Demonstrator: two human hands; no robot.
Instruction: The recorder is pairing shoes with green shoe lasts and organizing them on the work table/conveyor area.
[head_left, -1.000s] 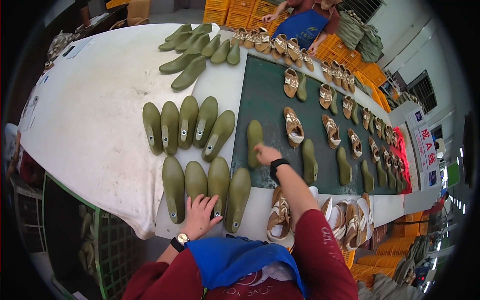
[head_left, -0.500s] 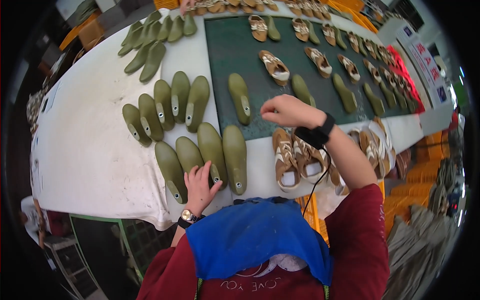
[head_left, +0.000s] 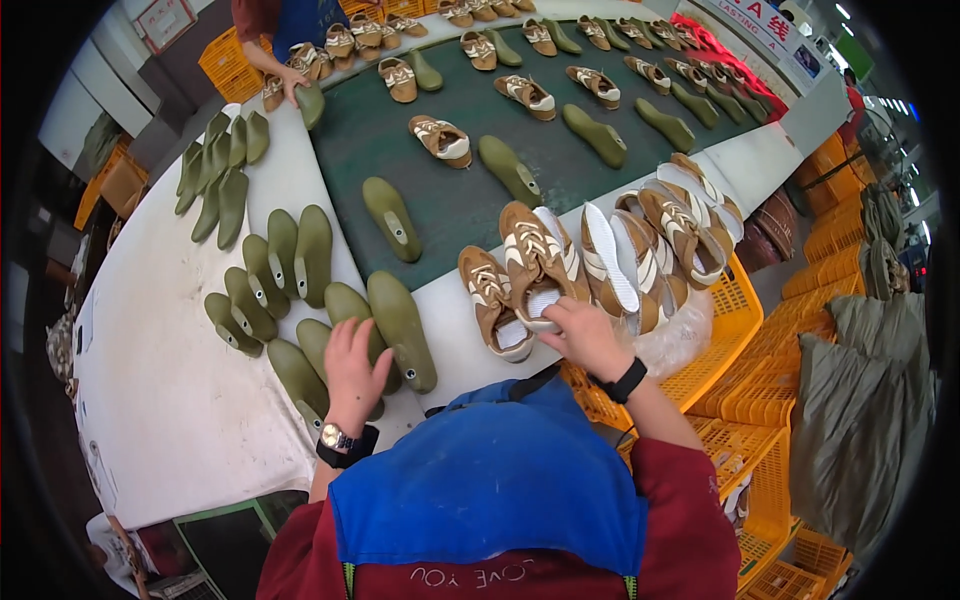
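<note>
My right hand (head_left: 588, 342) grips the heel collar of a brown sneaker (head_left: 535, 248) with white stripes, its toe pointing away from me. Beside it, on the left, rests a matching sneaker (head_left: 484, 290). My left hand (head_left: 352, 378) lies over a group of green shoe lasts, fingers stretched and thumb apart, touching a last (head_left: 345, 302) without gripping it. A larger last (head_left: 402, 325) stands just right of that hand. More lasts (head_left: 312, 250) sit in a row behind, on the white tabletop (head_left: 150, 340).
A dark green belt (head_left: 455, 215) carries sneakers and lasts in rows. Across it, a co-worker's hand (head_left: 292, 82) holds a last (head_left: 311, 105). More sneakers (head_left: 680, 230) and insole-like white pieces (head_left: 608, 258) lie to my right, above a yellow crate (head_left: 735, 320).
My right hand has come from above the belt down onto the sneaker's heel. My left hand stays among the lasts. The view has turned rightward, and the co-worker shows more fully.
</note>
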